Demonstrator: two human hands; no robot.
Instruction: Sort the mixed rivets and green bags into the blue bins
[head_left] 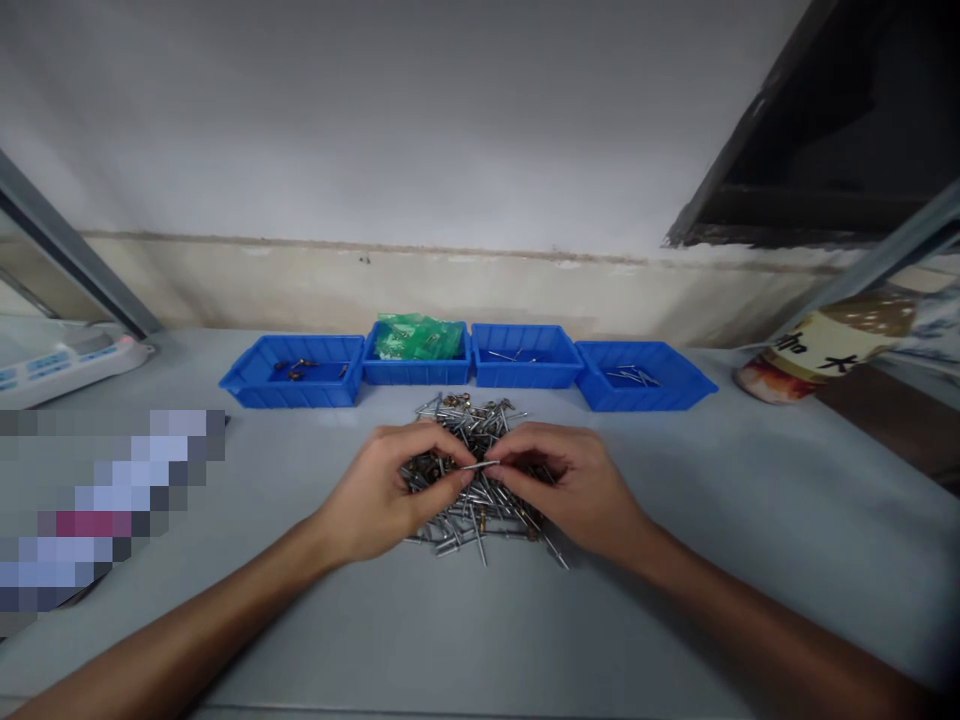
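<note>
I've left hand (379, 490) and right hand (581, 485) pinching one metal pin (481, 465); three blue bins (525, 376) hold few pieces (634, 376), big pile (501, 495) remains: looks early.

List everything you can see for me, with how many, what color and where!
Held pin: one, silver, between both hands
Metal pile: too many to count, silver and gold, mid-table
Bins: four, blue, back of table
Small pieces: several, brownish, far-left bin
Green plastic: count unclear, green, second bin from left
Loose pins: several, silver, two right bins
Power strip: one, white and blue, far left
Blurred patch: one, mostly blue-grey, left
Container: one, cream label, right
Dark panel: one, black, upper right
Posts: two, grey, both sides
Wall: one, whitish, behind
Table: one, grey, underneath
Left hand: one, bare, left of pin
Right hand: one, bare, right of pin
</note>
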